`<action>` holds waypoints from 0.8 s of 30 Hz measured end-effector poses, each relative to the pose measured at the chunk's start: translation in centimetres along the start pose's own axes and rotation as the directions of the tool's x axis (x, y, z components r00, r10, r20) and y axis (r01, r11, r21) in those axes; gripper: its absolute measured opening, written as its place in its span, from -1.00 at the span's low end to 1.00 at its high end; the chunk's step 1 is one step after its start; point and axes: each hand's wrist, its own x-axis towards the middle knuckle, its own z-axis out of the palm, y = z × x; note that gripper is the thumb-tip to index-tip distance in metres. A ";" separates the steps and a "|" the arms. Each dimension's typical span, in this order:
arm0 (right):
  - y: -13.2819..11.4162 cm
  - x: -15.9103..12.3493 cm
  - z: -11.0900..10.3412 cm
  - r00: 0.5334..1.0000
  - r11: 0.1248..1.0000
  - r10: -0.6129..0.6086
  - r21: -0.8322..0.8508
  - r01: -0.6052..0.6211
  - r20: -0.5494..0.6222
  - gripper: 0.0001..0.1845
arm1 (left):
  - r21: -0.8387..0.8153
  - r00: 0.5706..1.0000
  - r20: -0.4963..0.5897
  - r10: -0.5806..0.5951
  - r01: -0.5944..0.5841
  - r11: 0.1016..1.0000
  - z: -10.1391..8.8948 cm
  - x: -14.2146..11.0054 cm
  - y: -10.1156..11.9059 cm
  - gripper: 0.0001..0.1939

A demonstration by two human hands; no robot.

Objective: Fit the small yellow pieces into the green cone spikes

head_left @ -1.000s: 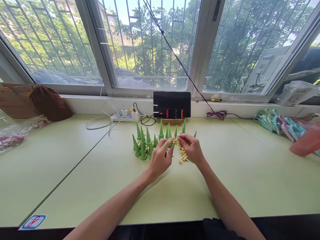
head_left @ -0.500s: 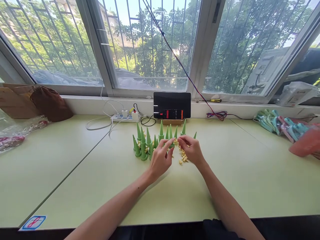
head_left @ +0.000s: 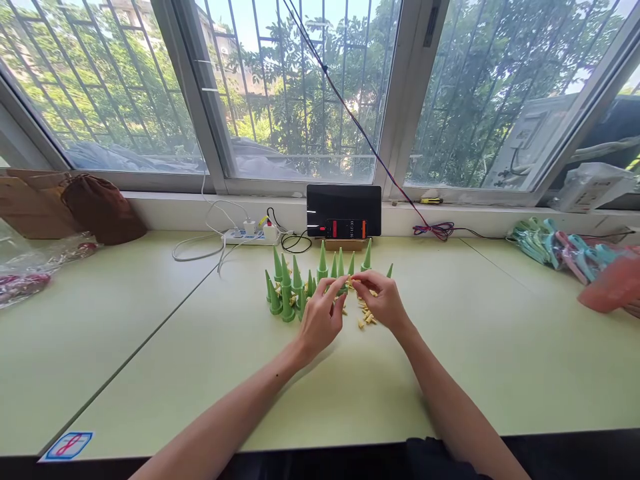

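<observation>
My left hand reaches over the right part of a group of upright green cones with round bases. Its index finger stretches towards the right hand's fingertips, and the thumb is apart from it, with nothing seen between them. My right hand is closed in a pinch, thumb against index finger, close to the left fingertips. Yellow shows at that pinch, but what it holds is too small to make out. Small yellow pointed pieces lie loose beneath the right hand, and some lie among the cones. Both hands partly hide cones and pieces.
Behind the cones a dark tablet leans with a phone before it. A power strip with cables stands left of it. A brown bag is at far left; bagged coloured straps lie at far right.
My right hand's pinched fingertips have moved slightly left, closer to the left index fingertip. The left hand is almost unmoved, and the cones stand as before.
</observation>
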 end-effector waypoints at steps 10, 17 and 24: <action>0.1 0.0 0.2 0.999 0.998 0.049 0.040 -0.049 -0.013 -0.77 | -0.032 1.000 0.008 0.001 0.000 0.999 0.0 0.0 0.1 -0.63; -0.1 0.1 0.1 0.996 0.997 0.075 0.037 -0.074 -0.036 -0.76 | -0.025 1.000 -0.001 0.016 -0.016 1.000 0.0 0.0 0.1 -0.63; -0.3 0.2 0.0 0.997 0.997 0.071 0.025 -0.070 -0.036 -0.75 | -0.031 1.000 0.001 0.016 -0.016 0.999 0.0 -0.1 0.1 -0.64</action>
